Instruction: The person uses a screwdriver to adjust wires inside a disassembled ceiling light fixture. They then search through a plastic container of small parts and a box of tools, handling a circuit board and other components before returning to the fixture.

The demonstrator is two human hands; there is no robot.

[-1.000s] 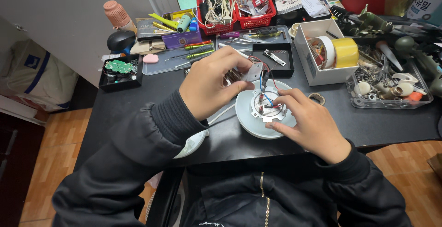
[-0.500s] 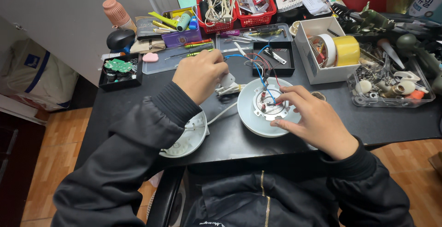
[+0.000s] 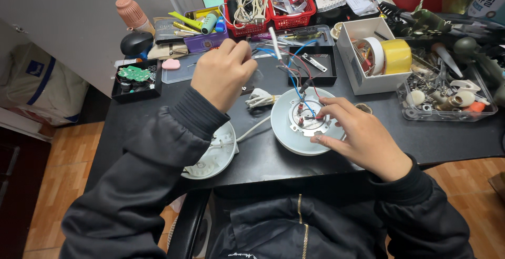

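Observation:
A round white lamp base (image 3: pixel 284 133) lies on the black table (image 3: pixel 452 138) in front of me, with a metal plate (image 3: pixel 302 125) at its centre. My right hand (image 3: pixel 357 138) rests on the base, with thumb and fingers set on the plate's edge. Blue and red wires (image 3: pixel 294 75) rise from the plate toward the back. My left hand (image 3: pixel 223 72) hovers back and to the left of the base, fingers curled and pinched; what they hold is hidden. A bundled white cord (image 3: pixel 261 99) lies between the hands. A white dome cover (image 3: pixel 215 159) sits under my left forearm.
A black tray with a green circuit board (image 3: pixel 134 75) sits at the left. Red baskets (image 3: pixel 273 1) of cables stand at the back. To the right are a white box (image 3: pixel 368 80) with tape rolls and a clear tray of small parts (image 3: pixel 447 101). A small black tray (image 3: pixel 315 62) sits behind the base.
My left hand has lifted off the lamp base and moved back and left toward the tools. My right hand stays on the base, and the wires now stand free.

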